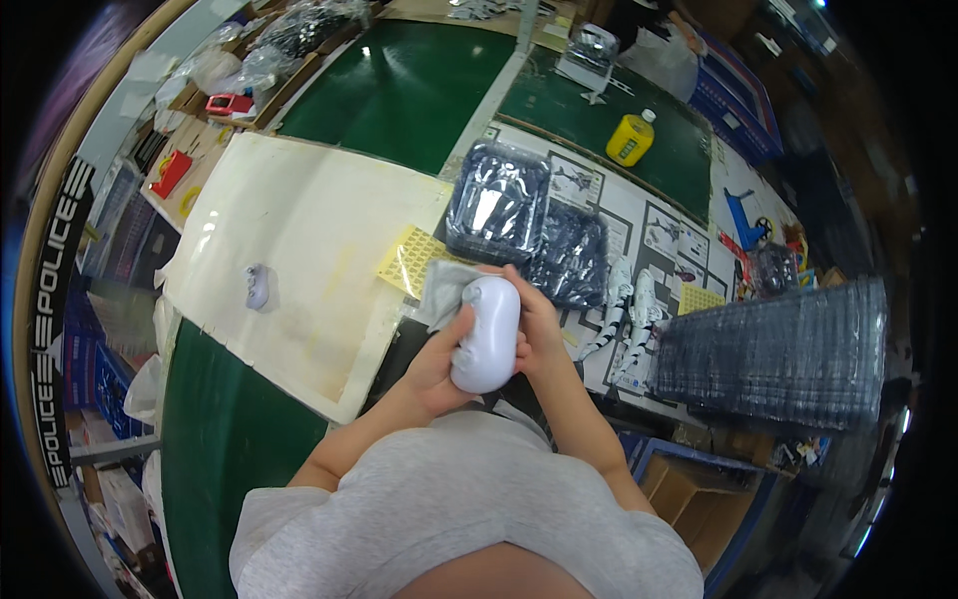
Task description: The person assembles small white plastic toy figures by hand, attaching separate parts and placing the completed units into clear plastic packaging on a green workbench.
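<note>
Fingers hold wht pc; yel btl labelled.

Green tables, dark surroundings

Split beyond the grip by a pale rail, with glare on the left half. Green again low left of the grip, past a flat cream board. Farther left, a black strip with white lettering, blue crates just beside it. Well beyond the grip and to the right, another blue crate. Low right of the grip, a cardboard box inside a blue bin. Mostly dark farther right, with small bright lights near the edge.
</note>
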The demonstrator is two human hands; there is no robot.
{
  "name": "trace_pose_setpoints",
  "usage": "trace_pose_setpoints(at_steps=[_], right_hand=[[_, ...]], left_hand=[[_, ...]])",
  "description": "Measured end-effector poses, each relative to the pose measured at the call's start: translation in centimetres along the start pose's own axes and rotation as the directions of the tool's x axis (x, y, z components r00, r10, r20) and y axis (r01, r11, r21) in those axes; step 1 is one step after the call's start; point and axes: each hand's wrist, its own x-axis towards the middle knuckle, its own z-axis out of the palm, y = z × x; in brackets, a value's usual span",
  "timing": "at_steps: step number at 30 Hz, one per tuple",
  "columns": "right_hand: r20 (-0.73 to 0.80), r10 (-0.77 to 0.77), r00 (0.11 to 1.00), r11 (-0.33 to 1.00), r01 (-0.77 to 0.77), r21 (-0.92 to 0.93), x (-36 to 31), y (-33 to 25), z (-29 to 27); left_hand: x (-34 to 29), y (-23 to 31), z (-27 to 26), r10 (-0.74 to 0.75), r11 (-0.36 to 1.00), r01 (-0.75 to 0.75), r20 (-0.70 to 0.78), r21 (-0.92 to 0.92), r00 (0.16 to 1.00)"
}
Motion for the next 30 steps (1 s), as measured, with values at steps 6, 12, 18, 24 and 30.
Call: trace_pose_setpoints(at_steps=[6, 12, 18, 24, 30], right_hand=[[0.619, -0.355, 0.701, 0.179, 0.701, -0.690, -1.8, 1.4, 2.3], [0.338, 0.153, 0.929, 0.805, 0.081, -0.588, -2.8, 4.2, -1.6], [-0.155, 0.191, 0.969, 0.570, -0.238, -0.786, -3.0, 4.6, -7.4], [-0.241, -0.054, 0.969, 0.565, -0.169, -0.808, -2.4, 2.8, -9.3], [-0.398, 0.220, 0.890, 0.877, -0.359, -0.319, 0.1, 4.5, -8.1]], left_hand=[[-0.5, 0.7, -0.8, 0.081, 0.961, -0.145, -0.266, -0.234, 0.961], [2.0, 2.3, -14.5, 0.464, 0.875, -0.466, -0.504, 0.132, 0.728], [0.6, 8.5, -25.4, 0.814, 0.473, 0.481, -0.575, 0.738, 0.082], [-5.8, 19.7, -30.8, 0.895, 0.443, 0.671, -0.340, 0.594, -0.290], [-10.7, 28.0, -34.4, 0.939, 0.248, 0.889, -0.323, 0.385, -0.122]])
